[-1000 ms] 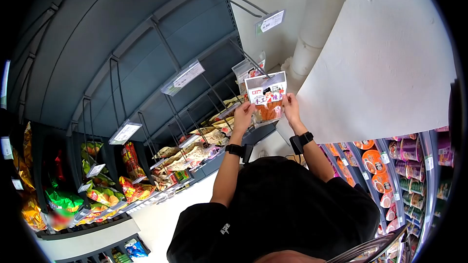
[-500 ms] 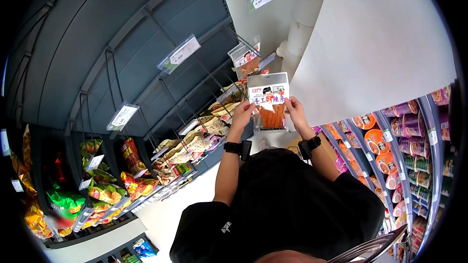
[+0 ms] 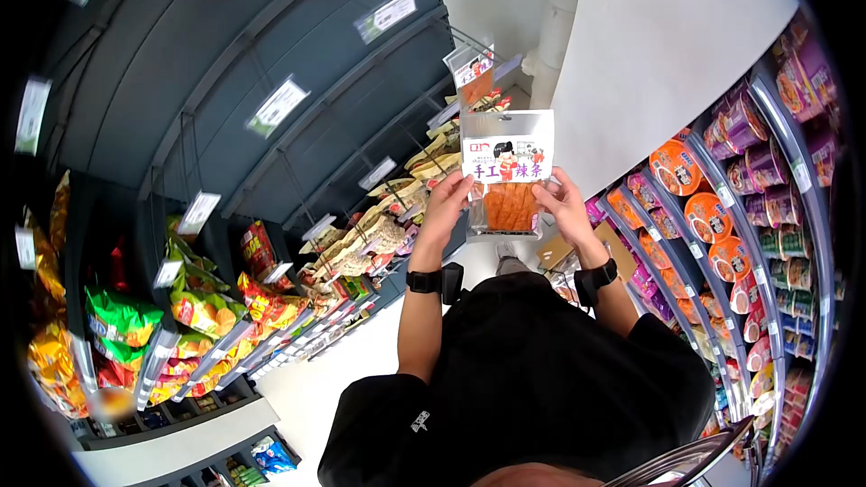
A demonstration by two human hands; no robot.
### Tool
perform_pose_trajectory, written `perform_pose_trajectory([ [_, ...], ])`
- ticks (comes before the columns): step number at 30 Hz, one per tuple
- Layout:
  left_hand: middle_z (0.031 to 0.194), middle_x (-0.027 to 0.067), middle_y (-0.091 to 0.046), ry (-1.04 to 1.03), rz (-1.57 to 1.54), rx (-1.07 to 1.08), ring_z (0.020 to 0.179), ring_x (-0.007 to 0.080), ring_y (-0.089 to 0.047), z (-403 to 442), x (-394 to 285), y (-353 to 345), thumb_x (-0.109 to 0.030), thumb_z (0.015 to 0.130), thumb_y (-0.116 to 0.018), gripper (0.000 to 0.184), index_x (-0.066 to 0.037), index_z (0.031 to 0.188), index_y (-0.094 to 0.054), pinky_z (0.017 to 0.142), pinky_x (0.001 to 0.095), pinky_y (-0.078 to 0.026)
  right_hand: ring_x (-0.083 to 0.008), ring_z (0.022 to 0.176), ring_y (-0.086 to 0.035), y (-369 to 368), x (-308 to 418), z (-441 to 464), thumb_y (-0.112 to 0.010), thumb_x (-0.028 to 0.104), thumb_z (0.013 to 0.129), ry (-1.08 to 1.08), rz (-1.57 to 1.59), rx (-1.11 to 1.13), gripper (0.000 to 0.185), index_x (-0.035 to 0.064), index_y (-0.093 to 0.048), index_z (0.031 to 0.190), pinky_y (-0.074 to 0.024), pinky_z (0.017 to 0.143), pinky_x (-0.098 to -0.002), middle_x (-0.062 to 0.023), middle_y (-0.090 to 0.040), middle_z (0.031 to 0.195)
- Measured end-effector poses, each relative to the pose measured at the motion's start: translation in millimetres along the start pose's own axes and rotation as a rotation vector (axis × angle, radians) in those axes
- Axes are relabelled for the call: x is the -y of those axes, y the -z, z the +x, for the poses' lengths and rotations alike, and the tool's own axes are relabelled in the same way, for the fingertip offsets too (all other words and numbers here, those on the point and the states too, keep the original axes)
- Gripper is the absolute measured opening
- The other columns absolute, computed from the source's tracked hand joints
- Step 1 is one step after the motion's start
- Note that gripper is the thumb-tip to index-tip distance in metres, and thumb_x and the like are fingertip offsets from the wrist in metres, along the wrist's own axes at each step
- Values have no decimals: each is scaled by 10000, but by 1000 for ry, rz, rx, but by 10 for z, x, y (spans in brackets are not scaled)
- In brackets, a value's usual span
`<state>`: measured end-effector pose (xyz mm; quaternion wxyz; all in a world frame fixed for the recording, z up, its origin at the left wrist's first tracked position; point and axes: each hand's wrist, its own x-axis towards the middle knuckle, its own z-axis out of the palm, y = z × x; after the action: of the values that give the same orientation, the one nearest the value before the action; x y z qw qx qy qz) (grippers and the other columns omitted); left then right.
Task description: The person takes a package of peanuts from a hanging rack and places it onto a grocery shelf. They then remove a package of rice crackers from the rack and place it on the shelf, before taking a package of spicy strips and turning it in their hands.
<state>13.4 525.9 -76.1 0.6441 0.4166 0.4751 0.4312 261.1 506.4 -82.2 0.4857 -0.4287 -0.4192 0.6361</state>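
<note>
A clear plastic snack packet (image 3: 510,206) with a white printed label and orange-brown strips inside is held up in front of my chest. My left hand (image 3: 446,205) grips its left edge, and my right hand (image 3: 565,201) pinches the right edge. The packet hangs upright with its label facing me. Just behind it, a similar packet (image 3: 474,72) hangs from a rack hook. Black bands are strapped round both wrists.
On the left stands a dark shelf rack (image 3: 298,153) with hooks, price tags and hanging snack bags (image 3: 379,234). Chip bags (image 3: 122,320) fill its lower left. Shelves of instant noodle cups (image 3: 708,216) rise on the right. A cardboard box (image 3: 552,254) sits on the floor ahead.
The view has shifted, with more of the right shelves showing. Both hands still hold the packet, which now looks larger and slightly nearer; my right hand's grip shows more fingers bent.
</note>
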Motion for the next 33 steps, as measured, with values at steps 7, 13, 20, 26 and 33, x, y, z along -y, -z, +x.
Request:
perform_pose_trajectory([
  [7,974,-64,-627,-59,61,-29,884,26,-530,-1348,-339,-13,-311,1018,-560,331,-38,1182,-651,783,213,-426,-93,910,-656,-590,290,-944,-590,146,997,13,143,14,224,49,-542,1193,-529,733,-247,-70,-709,1047],
  [13,1077,13,-661,-188,-46,121,987,58,-568,-2281,-205,-47,-246,993,-612,321,8,1188,-623,844,239,-455,-90,905,-659,-1039,236,-1571,-597,114,987,79,188,21,224,44,-545,1193,-536,741,-238,-69,-701,1044],
  [20,1017,6,-680,-136,-136,47,886,60,-602,-2727,129,73,-136,969,-633,269,11,1195,-620,766,229,-471,-131,1042,-619,-1326,236,-2161,-618,43,956,78,115,79,368,19,-468,1291,-489,907,-269,-107,-651,1163],
  [26,1110,53,-681,-149,-236,26,954,85,-628,-2923,144,-42,-110,964,-631,313,39,1237,-598,818,249,-511,-127,1039,-620,-1371,292,-2365,-632,2,937,52,1,112,435,12,-439,1327,-493,915,-276,-104,-663,1154],
  [33,1127,74,-677,-141,-280,-12,974,104,-639,-2776,148,-341,-104,969,-617,313,51,1241,-589,836,263,-523,-105,972,-630,-1094,359,-2241,-631,13,944,107,-59,109,401,10,-458,1305,-503,859,-246,-88,-684,1102],
])
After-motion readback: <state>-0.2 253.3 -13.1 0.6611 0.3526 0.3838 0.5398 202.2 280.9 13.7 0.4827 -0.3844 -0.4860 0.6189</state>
